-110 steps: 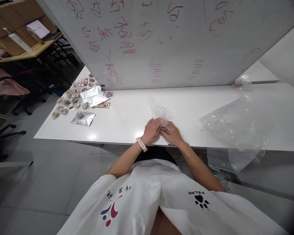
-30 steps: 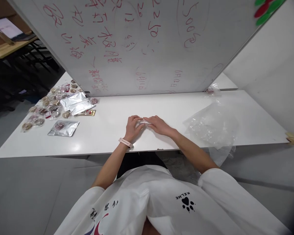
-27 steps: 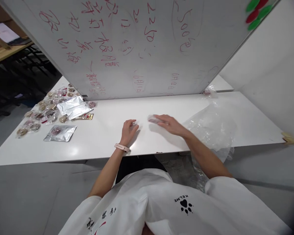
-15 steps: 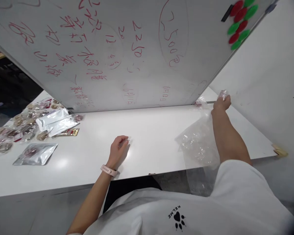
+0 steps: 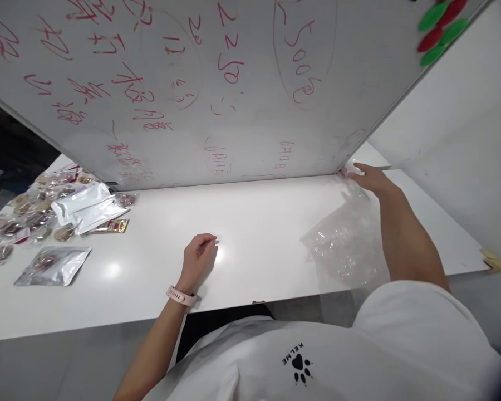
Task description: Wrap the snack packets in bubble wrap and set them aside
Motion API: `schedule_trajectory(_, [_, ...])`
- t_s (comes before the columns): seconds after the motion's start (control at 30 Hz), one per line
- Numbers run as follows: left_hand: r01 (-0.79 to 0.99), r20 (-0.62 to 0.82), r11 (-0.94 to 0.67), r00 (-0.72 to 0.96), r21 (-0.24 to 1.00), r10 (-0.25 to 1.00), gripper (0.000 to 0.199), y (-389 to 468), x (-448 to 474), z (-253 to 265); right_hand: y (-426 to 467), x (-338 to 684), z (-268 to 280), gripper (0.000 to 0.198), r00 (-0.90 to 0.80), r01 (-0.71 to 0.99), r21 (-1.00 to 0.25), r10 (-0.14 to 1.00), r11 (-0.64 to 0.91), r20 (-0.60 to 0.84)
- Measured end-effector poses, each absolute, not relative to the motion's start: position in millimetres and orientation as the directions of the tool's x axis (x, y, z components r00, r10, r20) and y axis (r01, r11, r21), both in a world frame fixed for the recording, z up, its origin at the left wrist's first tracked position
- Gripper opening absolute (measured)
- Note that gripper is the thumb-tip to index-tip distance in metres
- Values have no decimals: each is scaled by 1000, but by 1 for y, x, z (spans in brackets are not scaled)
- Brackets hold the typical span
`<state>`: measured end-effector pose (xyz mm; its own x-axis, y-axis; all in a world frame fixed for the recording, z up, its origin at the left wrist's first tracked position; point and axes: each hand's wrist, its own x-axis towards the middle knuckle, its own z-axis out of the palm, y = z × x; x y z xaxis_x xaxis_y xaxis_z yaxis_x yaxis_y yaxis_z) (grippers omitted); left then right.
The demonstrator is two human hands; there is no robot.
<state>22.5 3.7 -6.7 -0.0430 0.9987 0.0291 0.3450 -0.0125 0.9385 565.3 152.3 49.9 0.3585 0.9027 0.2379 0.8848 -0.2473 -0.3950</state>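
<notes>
My left hand (image 5: 197,257), with a pink band on its wrist, rests on the white table (image 5: 250,223). Its fingers are curled in towards the thumb and nothing shows in them. At the far right my right hand (image 5: 371,179) reaches to the whiteboard's lower corner, thumb and fingers apart. Just by its fingertips lies a small clear-wrapped packet (image 5: 350,166), partly hidden. A large clear plastic bag (image 5: 342,245) spreads below the right hand and hangs over the table's front edge.
A whiteboard (image 5: 250,122) with red writing and magnets stands at the table's back. On the left lie many small wrapped packets (image 5: 37,214), silver pouches (image 5: 89,209), a gold sachet (image 5: 119,226) and a separate silver pouch (image 5: 54,265). A wall closes the right side.
My right hand has moved left and has opened; the small shiny packet it held is no longer in its grasp. My left hand stays in nearly the same place. The view has shifted slightly.
</notes>
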Motion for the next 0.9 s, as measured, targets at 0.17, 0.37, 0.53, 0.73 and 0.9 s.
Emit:
schedule_trajectory(0.17, [349,14,3,-46,937,999,18,5,22,-7,4,516,42,100,89,959,-278,990,-57,106])
schedule_trajectory(0.37, [353,19,-7,-30,935,999,22,3,21,-9,-87,464,-41,55,357,880,-390,918,-269,172])
schedule_trajectory(0.53, [326,15,-10,-14,945,1000,24,2,15,-15,-57,457,-53,36,480,815,-533,780,-228,401])
schedule_trajectory(0.73, [462,124,-178,145,869,982,29,0,37,-16,-22,406,-39,24,340,786,-616,868,-51,362])
schedule_trajectory(0.9, [548,259,-521,485,655,835,64,-6,102,-11,-16,341,-23,30,61,589,-778,948,219,313])
